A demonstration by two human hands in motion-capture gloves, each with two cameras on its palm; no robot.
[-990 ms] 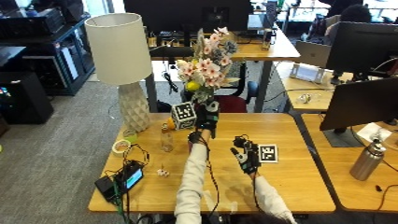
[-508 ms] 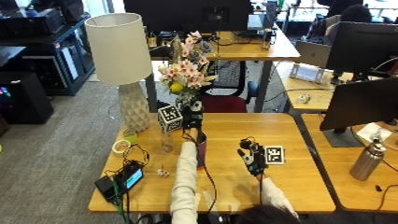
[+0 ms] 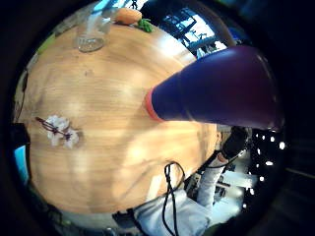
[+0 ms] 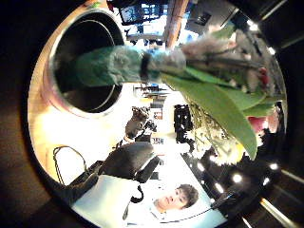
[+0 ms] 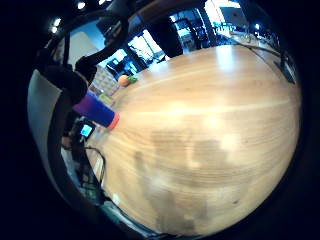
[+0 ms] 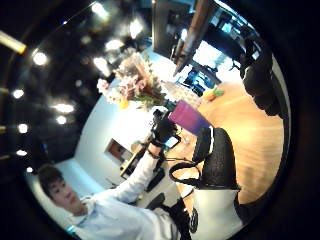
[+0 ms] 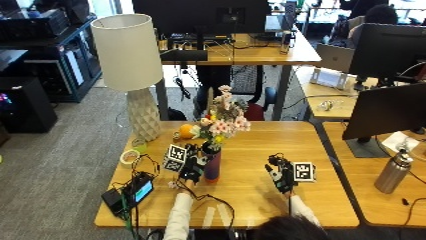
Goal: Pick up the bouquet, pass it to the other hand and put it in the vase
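Observation:
The bouquet of pink and white flowers stands upright over the purple vase near the middle of the wooden table. My left hand is close against the vase's left side and grips the taped stems, whose lower end sits at the vase's dark mouth. From the left palm, the vase stands on the tabletop. My right hand hovers low over the table to the vase's right, fingers relaxed and holding nothing.
A tall lamp stands at the table's back left, with an orange beside it. A glass jar, a loose flower sprig, a tape roll and a small device lie on the left part.
My left hand has brought the bouquet down from its raised position to the vase. The right hand has drifted slightly to the right.

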